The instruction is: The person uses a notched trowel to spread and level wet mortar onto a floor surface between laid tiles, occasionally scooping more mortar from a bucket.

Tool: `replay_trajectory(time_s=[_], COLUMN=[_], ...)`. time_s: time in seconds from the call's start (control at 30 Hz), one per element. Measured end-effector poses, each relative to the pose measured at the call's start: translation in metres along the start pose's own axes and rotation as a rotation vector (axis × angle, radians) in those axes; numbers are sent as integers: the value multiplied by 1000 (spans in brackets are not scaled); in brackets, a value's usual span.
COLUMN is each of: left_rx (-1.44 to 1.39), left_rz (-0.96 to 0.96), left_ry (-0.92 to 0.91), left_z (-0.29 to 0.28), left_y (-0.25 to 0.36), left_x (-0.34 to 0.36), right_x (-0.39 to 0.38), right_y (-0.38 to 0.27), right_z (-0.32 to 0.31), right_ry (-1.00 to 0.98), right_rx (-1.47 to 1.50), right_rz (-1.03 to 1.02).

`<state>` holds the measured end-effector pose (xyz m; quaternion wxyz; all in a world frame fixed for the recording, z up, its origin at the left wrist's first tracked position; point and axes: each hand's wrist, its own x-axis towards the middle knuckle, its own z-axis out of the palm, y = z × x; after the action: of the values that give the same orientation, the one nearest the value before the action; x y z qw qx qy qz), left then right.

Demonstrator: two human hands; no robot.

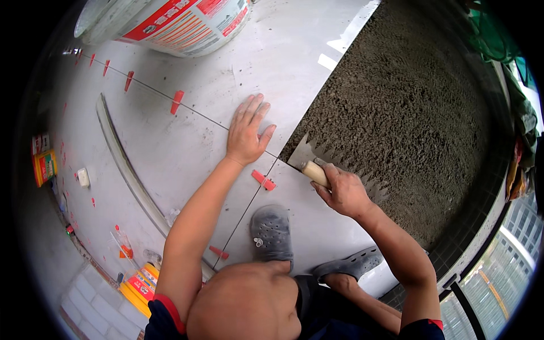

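My left hand (247, 135) lies flat on a large pale grey floor tile (283, 73), fingers stretched toward the far side. In my right hand (347, 191) is a notched trowel (303, 152), gripped by its pale handle. Its toothed metal blade lies along the tile edge, over a bed of dark, crumbly mortar (408, 107); my hand hides part of the blade. Near the tile corner a red levelling wedge (263, 180) sits across a joint. Another red wedge (177, 102) stands in the joint left of my left hand.
A large white and red bucket (187, 28) stands on the tiles at the far left. A long metal straightedge (127, 164) lies to the left. Yellow and red bags (141, 286) are at the lower left. My grey clogs (272, 232) rest on the tiles. A windowed edge (487, 238) runs along the right.
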<state>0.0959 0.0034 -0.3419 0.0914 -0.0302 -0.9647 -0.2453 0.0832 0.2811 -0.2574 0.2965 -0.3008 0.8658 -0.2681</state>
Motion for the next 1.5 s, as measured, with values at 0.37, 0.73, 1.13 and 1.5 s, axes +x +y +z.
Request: replay_trajectory(time_s=[0.37,0.73,1.13,1.5], left_rx=[-1,-54,126,41], left_rz=[10,20,-201,-189], left_ry=[44,-77,-286,43], left_z=[-2,-10,-22,-3], left_y=[-1,-8,30,-17], left_x=[-2,-8,-13,40], right_x=[21,-68,-130,-25], right_y=[-8,54,56,28], right_z=[15,3,-101,-164], right_ry=[-28,-92,103,474], right_rx=[-9,-75,-121,59], right_rz=[-2,136,353,464])
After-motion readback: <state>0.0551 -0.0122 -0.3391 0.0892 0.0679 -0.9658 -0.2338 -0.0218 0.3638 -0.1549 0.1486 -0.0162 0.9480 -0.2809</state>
